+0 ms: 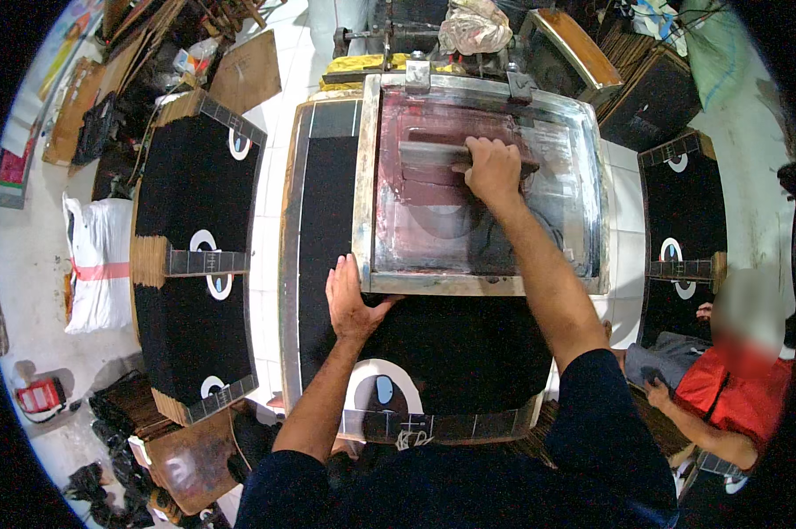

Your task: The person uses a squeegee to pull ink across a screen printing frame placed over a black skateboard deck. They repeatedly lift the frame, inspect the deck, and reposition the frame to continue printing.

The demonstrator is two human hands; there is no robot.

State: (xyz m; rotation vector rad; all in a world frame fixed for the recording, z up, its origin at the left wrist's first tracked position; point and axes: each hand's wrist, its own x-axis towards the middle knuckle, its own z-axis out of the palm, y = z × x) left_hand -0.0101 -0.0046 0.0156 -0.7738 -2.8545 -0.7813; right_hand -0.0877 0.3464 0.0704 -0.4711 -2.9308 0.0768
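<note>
My right hand [495,172] grips a long squeegee [429,154] over the screen-printing frame [592,203], whose mesh carries dark red and grey smears. My left hand [349,304] lies with fingers stretched out at the frame's lower left corner, its thumb by the bottom bar. Beneath the frame is a large black board [451,344] printed with a white and light-blue eye shape [382,388]. Metal clamps [418,78] hold the frame's top edge; the board's part under the frame is mostly hidden.
Stacks of black cut boards with eye prints stand left [186,185] and right [684,203]. A white sack [98,256] lies at far left, and cardboard [243,66] leans behind. A person in red [742,397] sits at lower right, holding a dark object.
</note>
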